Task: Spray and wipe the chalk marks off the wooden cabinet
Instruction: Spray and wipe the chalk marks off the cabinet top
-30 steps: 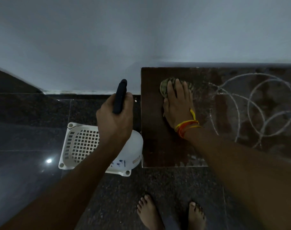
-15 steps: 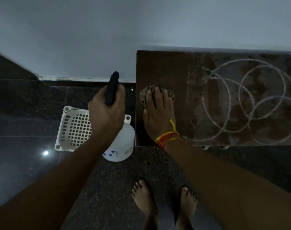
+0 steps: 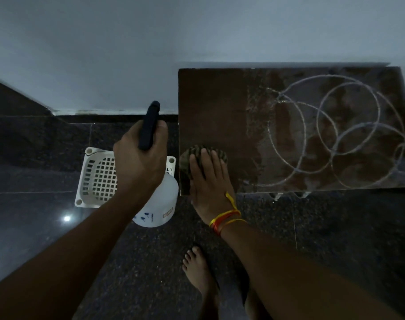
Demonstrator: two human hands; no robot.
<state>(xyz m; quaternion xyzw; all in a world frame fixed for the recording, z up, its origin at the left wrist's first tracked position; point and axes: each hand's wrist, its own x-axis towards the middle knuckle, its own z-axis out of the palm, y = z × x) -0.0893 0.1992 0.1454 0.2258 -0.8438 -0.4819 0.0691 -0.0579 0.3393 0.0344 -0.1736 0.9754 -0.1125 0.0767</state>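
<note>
The dark wooden cabinet top (image 3: 215, 107) stands against the wall. White chalk circles (image 3: 323, 135) cover its right half; the left part looks wiped. My right hand (image 3: 208, 181) lies flat with straight fingers on a striped green cloth (image 3: 192, 155) at the cabinet's front left corner. My left hand (image 3: 141, 158) grips the dark handle of a white spray bottle (image 3: 162, 204), held over the floor to the left of the cabinet.
A white plastic basket (image 3: 97, 179) with a grid bottom sits on the dark stone floor under my left hand. A pale wall (image 3: 196, 31) runs behind the cabinet. My bare feet (image 3: 199, 271) stand in front of it.
My right hand has slid the cloth from the cabinet's back left toward the front left corner. The left hand keeps holding the spray bottle in about the same place.
</note>
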